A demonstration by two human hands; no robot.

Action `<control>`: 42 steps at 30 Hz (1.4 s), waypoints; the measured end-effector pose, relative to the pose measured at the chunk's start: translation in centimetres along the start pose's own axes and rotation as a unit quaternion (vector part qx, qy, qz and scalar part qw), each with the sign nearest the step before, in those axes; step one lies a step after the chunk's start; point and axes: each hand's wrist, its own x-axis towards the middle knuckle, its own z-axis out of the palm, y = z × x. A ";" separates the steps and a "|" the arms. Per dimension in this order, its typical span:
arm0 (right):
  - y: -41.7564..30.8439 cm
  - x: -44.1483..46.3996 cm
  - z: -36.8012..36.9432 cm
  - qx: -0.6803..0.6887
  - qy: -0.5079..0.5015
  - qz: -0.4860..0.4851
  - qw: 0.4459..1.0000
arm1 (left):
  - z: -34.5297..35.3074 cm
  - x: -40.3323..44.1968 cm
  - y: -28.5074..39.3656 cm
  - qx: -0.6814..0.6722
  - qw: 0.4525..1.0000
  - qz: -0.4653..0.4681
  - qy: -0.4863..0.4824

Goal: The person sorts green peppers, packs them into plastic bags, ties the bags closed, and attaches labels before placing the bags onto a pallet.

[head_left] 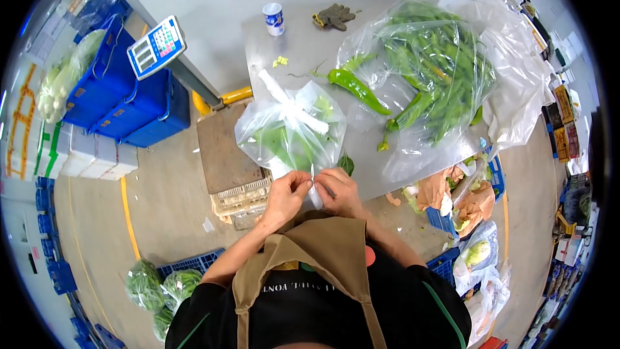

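A clear plastic bag (294,136) with green vegetables inside lies at the near left edge of the metal table (371,184). Its far end is gathered into a white twisted knot. My left hand (284,199) pinches the gathered near end of this bag between thumb and fingers. Right beside it, my right hand (339,191) grips the same twisted plastic, fingertips almost meeting the left ones. To the right lies a large green pepper (358,90), at the mouth of a big open plastic bag (429,71) full of long green peppers. A dark green leaf (346,165) shows by the bag.
A white-blue can (274,19) and a dark work glove (334,17) are at the table's back. Left stand a scale display (156,47), its platform (226,148) and blue crates (132,106). Bagged greens (143,284) and a vegetable-filled blue crate (442,223) sit low.
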 end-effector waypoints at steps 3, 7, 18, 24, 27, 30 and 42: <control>-0.2 0.3 -0.1 0.040 0.009 0.022 0.999 | -0.1 0.2 -0.6 -0.008 1.000 -0.005 -0.017; -0.9 1.2 -1.0 0.160 0.017 0.139 0.977 | 0.0 0.6 0.6 -0.153 0.983 -0.075 -0.068; -0.3 2.1 -4.4 0.088 0.117 0.137 0.980 | 3.2 3.1 3.1 -0.135 0.986 -0.014 -0.102; 1.0 1.7 -6.0 0.045 0.158 0.104 0.981 | 5.4 4.1 4.6 -0.062 0.990 0.039 -0.124; 1.9 1.0 -6.2 0.093 0.154 0.163 0.970 | 6.0 4.4 5.4 0.023 0.990 0.087 -0.111; 2.7 0.3 -7.5 0.101 0.168 0.231 0.953 | 6.9 5.4 4.2 0.005 0.988 0.076 -0.132; 12.9 -7.5 -21.2 0.237 0.440 0.310 0.809 | 7.5 11.5 11.8 0.142 0.954 0.262 -0.041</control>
